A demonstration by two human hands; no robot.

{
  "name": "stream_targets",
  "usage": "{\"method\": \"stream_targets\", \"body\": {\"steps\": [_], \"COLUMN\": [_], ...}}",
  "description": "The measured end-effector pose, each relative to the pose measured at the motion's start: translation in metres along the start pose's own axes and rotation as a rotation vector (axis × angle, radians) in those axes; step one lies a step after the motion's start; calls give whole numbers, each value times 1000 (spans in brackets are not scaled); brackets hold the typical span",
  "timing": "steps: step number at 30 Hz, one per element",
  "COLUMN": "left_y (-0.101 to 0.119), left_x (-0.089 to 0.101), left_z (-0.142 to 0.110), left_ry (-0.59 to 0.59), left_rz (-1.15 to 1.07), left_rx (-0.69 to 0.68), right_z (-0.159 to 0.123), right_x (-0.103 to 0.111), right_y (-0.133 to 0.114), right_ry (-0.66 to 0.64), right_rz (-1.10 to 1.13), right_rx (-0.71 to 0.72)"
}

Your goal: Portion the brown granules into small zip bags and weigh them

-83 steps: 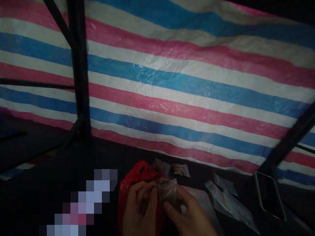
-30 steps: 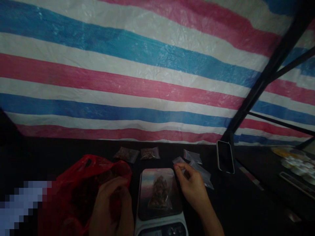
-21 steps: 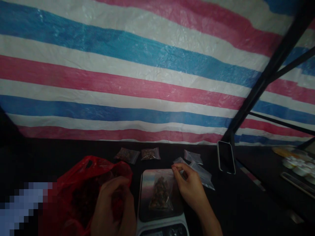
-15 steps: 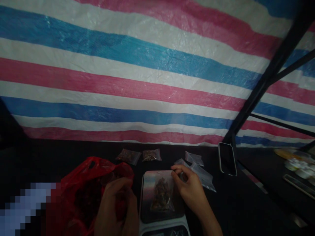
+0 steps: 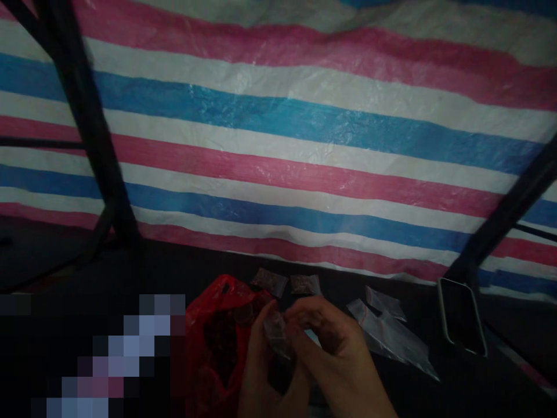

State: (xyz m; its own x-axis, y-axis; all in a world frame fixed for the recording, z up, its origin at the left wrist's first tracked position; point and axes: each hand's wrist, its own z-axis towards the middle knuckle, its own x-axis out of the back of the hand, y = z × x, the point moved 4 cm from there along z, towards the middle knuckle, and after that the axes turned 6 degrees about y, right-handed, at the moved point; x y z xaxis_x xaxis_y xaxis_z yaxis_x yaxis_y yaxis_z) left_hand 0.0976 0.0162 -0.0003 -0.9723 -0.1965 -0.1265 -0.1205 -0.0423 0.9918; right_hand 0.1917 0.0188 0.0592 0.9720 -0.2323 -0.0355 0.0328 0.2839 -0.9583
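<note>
Both my hands are brought together in front of me, low in the view. A small clear plastic zip bag (image 5: 277,337) is between them; its contents look dark and hard to make out. My left hand (image 5: 259,371) grips the bag from the left side. The fingers of my right hand (image 5: 337,342) are closed at the bag's upper edge, thumb against it. Under and behind the hands the weighing scale is almost wholly hidden. Left of my left hand stands an open red plastic bag (image 5: 200,325) with dark contents inside.
Two filled zip bags, one (image 5: 270,282) beside another (image 5: 304,284), lie at the back of the black table. Flat, unfilled zip bags (image 5: 391,334) are on the right. A phone (image 5: 462,316) leans by a dark post (image 5: 500,215). Striped sheeting (image 5: 282,157) hangs behind.
The filled zip bag has been lifted off the scale. My left hand has moved across to grip it, and my right hand closes on its top edge. The view has turned left.
</note>
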Motion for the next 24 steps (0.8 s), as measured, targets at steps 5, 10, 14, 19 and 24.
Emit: {"method": "stream_targets", "body": {"steps": [5,10,14,19,24], "left_y": [3,1,1,-4,-10], "left_x": [60,110,127,132,135], "left_z": [39,66,76,81,89], "left_ry": [119,216,198,78,111], "left_rz": [-8,99,286,373,199], "left_rx": [-4,-94,-57,-50,44], "right_z": [15,29,35,37,35], "right_x": [-28,-47,-65,-82,-96], "right_y": [27,65,67,54,54], "right_ry": [1,10,-92,-255,-392], "right_rz": [-198,-746,-859,-897,-799], "right_rx": [-6,-16,21,131,154]}}
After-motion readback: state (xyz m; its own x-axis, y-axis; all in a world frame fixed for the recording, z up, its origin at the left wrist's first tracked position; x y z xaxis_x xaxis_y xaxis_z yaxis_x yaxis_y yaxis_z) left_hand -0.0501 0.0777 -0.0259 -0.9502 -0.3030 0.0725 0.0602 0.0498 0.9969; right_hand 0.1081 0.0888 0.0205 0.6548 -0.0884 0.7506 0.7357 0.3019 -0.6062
